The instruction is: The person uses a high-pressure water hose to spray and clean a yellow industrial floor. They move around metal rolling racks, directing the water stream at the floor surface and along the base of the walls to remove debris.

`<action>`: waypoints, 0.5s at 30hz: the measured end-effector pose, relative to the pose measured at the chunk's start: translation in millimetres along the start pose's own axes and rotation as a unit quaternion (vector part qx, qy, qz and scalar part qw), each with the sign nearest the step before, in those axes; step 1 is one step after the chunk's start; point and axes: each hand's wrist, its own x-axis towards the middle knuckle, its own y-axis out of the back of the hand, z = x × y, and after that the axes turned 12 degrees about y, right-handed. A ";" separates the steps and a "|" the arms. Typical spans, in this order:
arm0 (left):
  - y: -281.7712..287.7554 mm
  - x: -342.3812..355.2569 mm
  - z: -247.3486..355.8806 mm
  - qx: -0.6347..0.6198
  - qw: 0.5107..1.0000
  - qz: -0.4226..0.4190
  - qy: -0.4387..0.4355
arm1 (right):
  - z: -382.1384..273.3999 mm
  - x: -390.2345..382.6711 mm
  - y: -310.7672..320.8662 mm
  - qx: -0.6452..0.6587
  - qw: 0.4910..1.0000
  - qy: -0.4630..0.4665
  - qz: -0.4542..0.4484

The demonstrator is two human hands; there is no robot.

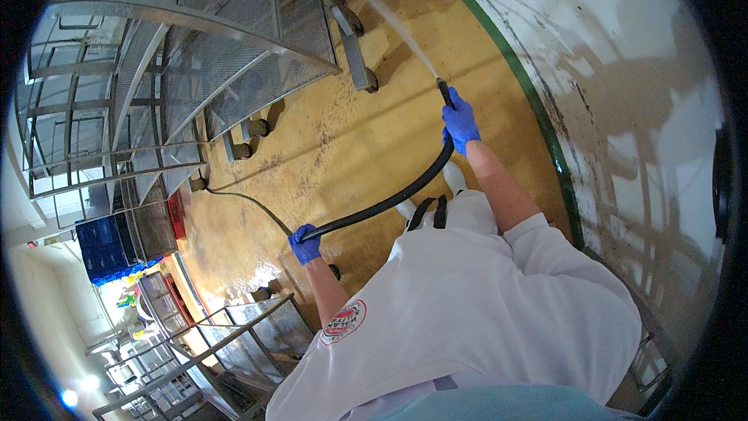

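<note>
My right hand (460, 122), in a blue glove, grips the front end of a black hose (389, 203) just behind its nozzle (444, 90). A thin jet of water (397, 27) shoots from the nozzle toward the wheeled base of a metal rack (354, 54). My left hand (305, 244), also in a blue glove, holds the hose farther back, where it bends down to the floor and trails off to the left. I wear a white coat and white boots (453, 178).
The wet yellow floor (327, 148) has dark stains. Tall mesh trolleys (234, 54) on castors stand at the upper left, another metal frame (241, 335) at the lower left. Blue crates (105, 249) and a red crate sit far left. A stained white wall (623, 109) with green skirting runs on the right.
</note>
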 end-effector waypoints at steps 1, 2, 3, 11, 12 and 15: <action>-0.5 1.1 -0.4 -0.005 1.000 0.007 0.007 | -0.9 -0.2 -0.2 0.000 1.000 0.004 0.002; -0.7 2.1 -1.2 -0.009 1.000 0.014 0.013 | -1.9 -1.0 0.3 0.001 1.000 0.013 0.013; -1.2 2.9 -1.9 -0.014 1.000 0.021 0.019 | -2.8 -2.6 1.3 0.002 0.999 0.021 0.025; -12.1 -4.1 -14.7 0.048 0.998 0.016 -0.028 | -24.6 -11.1 -8.1 0.036 0.995 0.089 0.040; -19.8 -6.4 -23.8 0.042 0.999 0.012 -0.025 | -20.9 -9.4 -5.3 0.038 0.995 0.088 0.041; -4.5 -6.8 4.6 -0.049 0.997 -0.034 0.056 | -21.7 -9.7 -7.9 0.015 0.997 0.072 -0.003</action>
